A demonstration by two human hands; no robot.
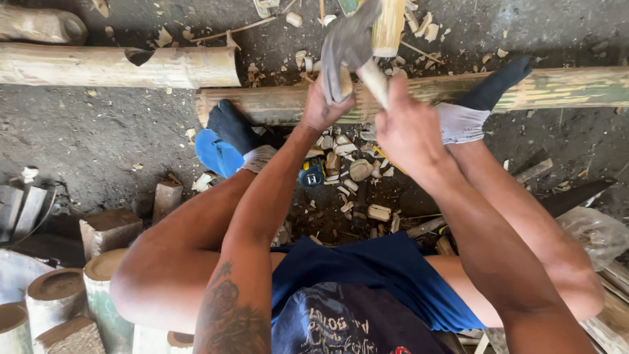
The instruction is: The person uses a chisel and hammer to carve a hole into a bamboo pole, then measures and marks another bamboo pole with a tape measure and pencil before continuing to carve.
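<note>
My right hand (409,128) grips the pale wooden handle of a grey claw hammer (347,42), raised over a long bamboo pole (563,88) that lies across the ground. My left hand (322,105) is closed around a small pale piece held against the pole's top, partly hidden behind the hammer head. Both my feet rest on the pole: the left in a dark sock (230,126) over a blue sandal (215,154), the right in a dark and white sock (488,95). A short bamboo section (390,26) shows just beyond the hammer.
Pale wood chips (360,170) litter the dirt between my legs. A second bamboo pole (118,65) lies at the upper left. Cut bamboo stumps (59,295) and wood blocks (108,229) stand at the lower left. A dark saw blade (576,196) lies at the right.
</note>
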